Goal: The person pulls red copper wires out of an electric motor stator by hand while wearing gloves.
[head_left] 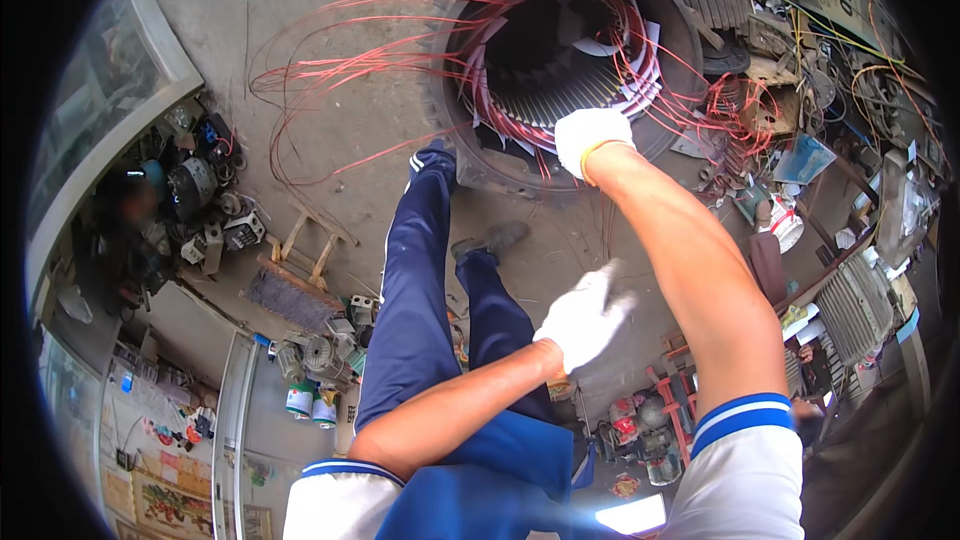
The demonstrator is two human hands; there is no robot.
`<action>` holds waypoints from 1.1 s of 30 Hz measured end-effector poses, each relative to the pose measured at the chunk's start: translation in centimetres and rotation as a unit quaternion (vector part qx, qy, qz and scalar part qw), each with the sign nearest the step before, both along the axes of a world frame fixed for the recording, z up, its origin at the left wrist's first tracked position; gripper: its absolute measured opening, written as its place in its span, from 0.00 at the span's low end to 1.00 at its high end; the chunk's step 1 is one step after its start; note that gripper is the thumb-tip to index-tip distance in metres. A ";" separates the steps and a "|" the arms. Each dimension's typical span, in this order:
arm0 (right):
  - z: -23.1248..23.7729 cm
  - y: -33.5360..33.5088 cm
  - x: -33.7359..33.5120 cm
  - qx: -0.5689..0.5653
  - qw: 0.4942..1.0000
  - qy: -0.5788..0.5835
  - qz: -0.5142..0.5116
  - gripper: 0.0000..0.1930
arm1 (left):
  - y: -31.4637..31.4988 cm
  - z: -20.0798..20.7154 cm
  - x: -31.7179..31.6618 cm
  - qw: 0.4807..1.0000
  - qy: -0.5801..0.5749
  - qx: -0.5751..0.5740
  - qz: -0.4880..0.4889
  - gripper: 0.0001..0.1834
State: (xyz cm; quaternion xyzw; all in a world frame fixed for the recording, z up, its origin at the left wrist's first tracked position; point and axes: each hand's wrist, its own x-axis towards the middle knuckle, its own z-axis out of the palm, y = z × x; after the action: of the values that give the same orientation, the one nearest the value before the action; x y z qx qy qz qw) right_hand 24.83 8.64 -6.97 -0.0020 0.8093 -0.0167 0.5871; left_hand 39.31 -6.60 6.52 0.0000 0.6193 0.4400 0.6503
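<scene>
A large round motor stator (565, 185) stands upright on the floor, its dark slotted core (525, 100) showing inside. Red winding wires (620, 10) ring the opening, with white insulation slips (640, 90) among them. My right hand (592, 140), in a white glove with a yellow band at the wrist, is at the near rim against the windings. Its fingers look curled, and whatever they hold is hidden. My left hand (585, 322), also gloved in white, hangs in the air nearer my body, apart from the stator. Motion smears its fingers.
Long red wire ends (350, 65) trail left over the floor, and another tangled bundle (740, 110) lies to the right. Motor parts and scrap (800, 70) crowd the right side. A small wooden stool (295, 290) and paint cans (312, 402) stand left of my legs.
</scene>
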 end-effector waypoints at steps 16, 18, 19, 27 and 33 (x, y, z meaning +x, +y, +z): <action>23.8 -5.9 39.2 -0.020 0.918 0.283 -0.278 0.14 | 2.5 -3.5 7.6 0.937 -0.170 -0.053 0.302 0.20; 26.2 -8.4 44.1 -0.021 0.905 0.308 -0.292 0.17 | 3.0 -5.7 8.6 0.894 -0.239 -0.034 0.377 0.15; 27.5 -9.5 46.4 -0.029 0.894 0.325 -0.305 0.18 | 3.2 -6.4 8.7 0.898 -0.210 -0.038 0.385 0.13; 32.4 -16.7 62.6 -0.039 0.813 0.433 -0.387 0.22 | 4.5 -9.0 9.1 0.904 -0.160 -0.062 0.392 0.15; 38.0 -23.5 80.3 0.035 0.891 0.118 -0.437 0.16 | 5.3 -8.2 9.9 0.920 -0.028 -0.106 0.376 0.12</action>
State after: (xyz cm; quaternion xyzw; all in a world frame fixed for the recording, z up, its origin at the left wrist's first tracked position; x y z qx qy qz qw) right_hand 105.18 -14.88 30.98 0.3707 0.7917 -0.2428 0.4206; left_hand 49.23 -1.25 -1.71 -0.3146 0.5982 0.5836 0.4501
